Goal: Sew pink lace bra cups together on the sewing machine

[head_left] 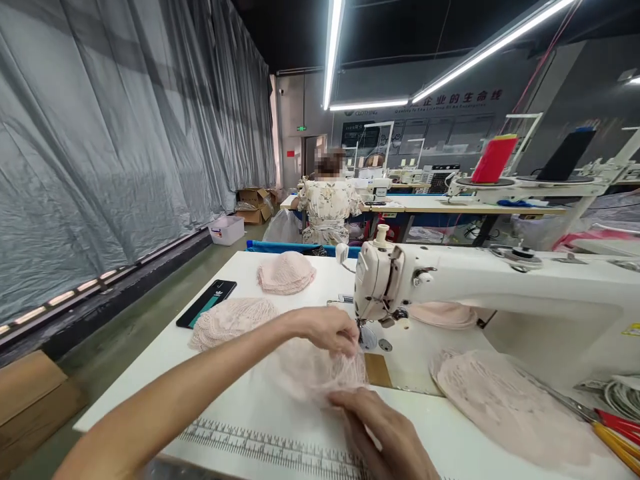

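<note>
A pale pink lace piece (313, 370) lies on the white table (165, 350) in front of the sewing machine (450, 287). My left hand (327, 328) pinches its far edge close to the needle and presser foot (367, 337), fingers curled. At the near edge of the lace, my right hand (383, 430) presses down with its fingers together and gripping the fabric.
Pink lace pieces lie at the left (231, 321), further back (286, 272) and at the right (505, 403). A black phone (206, 303) lies at the left. Red and yellow tools (617, 433) lie at the right edge. A person in a floral dress (327, 210) works ahead.
</note>
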Demonstrator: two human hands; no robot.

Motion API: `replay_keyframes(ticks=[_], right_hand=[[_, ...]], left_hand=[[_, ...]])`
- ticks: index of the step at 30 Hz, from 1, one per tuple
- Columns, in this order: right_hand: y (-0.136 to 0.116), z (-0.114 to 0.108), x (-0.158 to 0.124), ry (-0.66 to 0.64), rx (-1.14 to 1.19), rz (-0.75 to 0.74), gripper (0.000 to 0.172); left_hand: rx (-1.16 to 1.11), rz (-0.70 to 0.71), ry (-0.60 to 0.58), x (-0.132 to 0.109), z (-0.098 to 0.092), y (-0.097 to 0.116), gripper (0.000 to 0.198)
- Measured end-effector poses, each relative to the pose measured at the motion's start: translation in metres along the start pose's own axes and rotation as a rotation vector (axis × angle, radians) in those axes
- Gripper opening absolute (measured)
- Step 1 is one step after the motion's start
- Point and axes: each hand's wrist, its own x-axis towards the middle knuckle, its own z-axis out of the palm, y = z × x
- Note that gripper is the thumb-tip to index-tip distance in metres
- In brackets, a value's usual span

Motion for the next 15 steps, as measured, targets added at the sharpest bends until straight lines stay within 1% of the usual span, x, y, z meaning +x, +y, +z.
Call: replay_keyframes(ticks=[1,3,5,7,9,11,13,15], right_hand=[[0.011,0.000,0.002,0.002,-0.034,0.034,0.024],[0.030,-0.004,0.003,0.007,-0.075,0.097,0.019],[0.045,-0.012,0.004,0.001,-0.102,0.127,0.018],[0.057,-0.022,0.007,0.002,-0.122,0.149,0.018],[0.066,-0.032,0.010,-0.007,-0.124,0.157,0.019],[0.070,-0.040,0.010,-0.030,-0.110,0.118,0.018],[0.068,-0.047,0.006,-0.058,-0.091,0.053,0.017],[0.063,-0.050,0.000,-0.071,-0.088,-0.005,0.021]], left_hand=[[0.019,-0.023,-0.021,0.013,0.006,-0.008,0.015],[0.059,-0.085,0.005,0.031,0.021,-0.023,0.018],[0.093,-0.168,0.073,0.038,0.035,-0.034,0.016],[0.114,-0.248,0.131,0.039,0.043,-0.039,0.013],[0.121,-0.293,0.155,0.039,0.046,-0.040,0.013],[0.114,-0.292,0.161,0.037,0.045,-0.037,0.013],[0.099,-0.250,0.164,0.034,0.040,-0.031,0.014],[0.082,-0.187,0.154,0.030,0.035,-0.024,0.017]])
